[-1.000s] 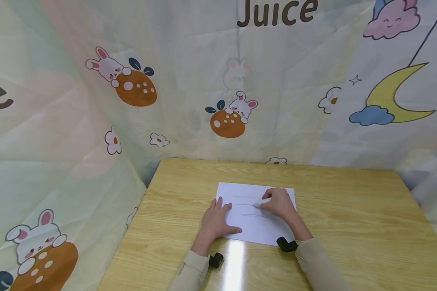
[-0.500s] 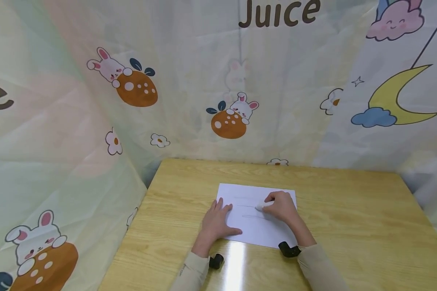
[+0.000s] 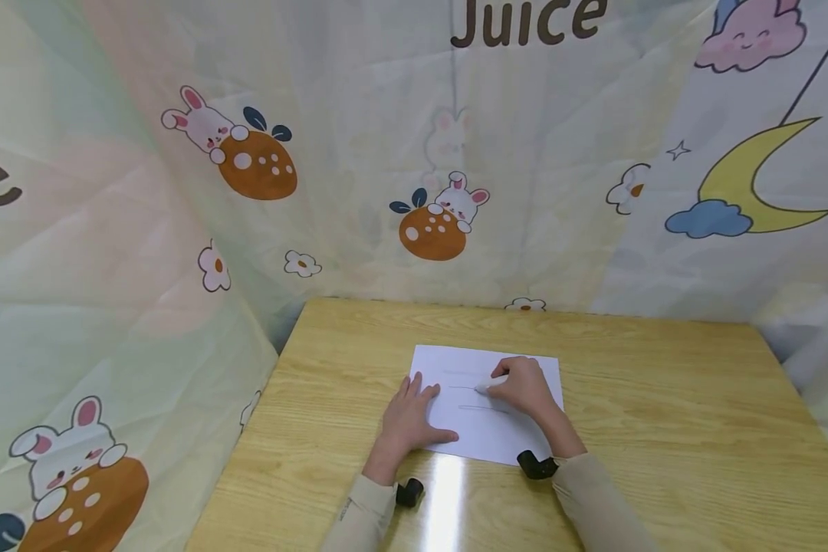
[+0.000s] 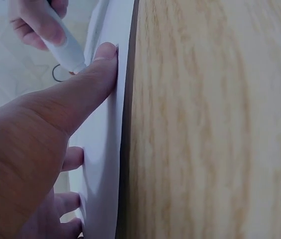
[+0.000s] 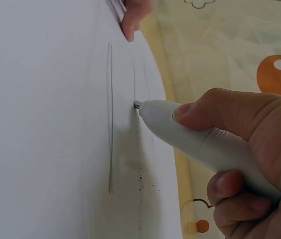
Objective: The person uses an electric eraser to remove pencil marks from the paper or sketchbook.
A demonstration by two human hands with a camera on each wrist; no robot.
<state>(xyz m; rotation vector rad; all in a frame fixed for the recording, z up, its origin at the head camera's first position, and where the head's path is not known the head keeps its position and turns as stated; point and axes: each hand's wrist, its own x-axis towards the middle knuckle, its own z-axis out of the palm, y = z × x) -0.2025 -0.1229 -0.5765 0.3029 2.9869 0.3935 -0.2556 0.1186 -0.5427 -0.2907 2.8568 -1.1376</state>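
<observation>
A sheet of white paper (image 3: 483,438) lies on the wooden table, with several thin pencil lines on it. My left hand (image 3: 409,420) rests flat on its left side, fingers spread and thumb near the front edge. My right hand (image 3: 524,386) pinches a thick white pen-shaped electric eraser (image 5: 200,142) between thumb and fingers. In the right wrist view its dark tip meets the end of a short pencil line (image 5: 134,77). Dark crumbs (image 5: 140,181) trail along the same track. A longer double line (image 5: 110,119) runs beside it.
The wooden table (image 3: 662,406) reaches back to a printed fabric curtain (image 3: 359,153) with rabbits and a moon. Black wrist mounts (image 3: 537,464) sit at both cuffs. A bright light reflection (image 3: 444,498) falls in front of the paper.
My right hand has shifted slightly left with the electric eraser, and the middle pencil line looks shorter at its right end. My left hand stays in place on the paper.
</observation>
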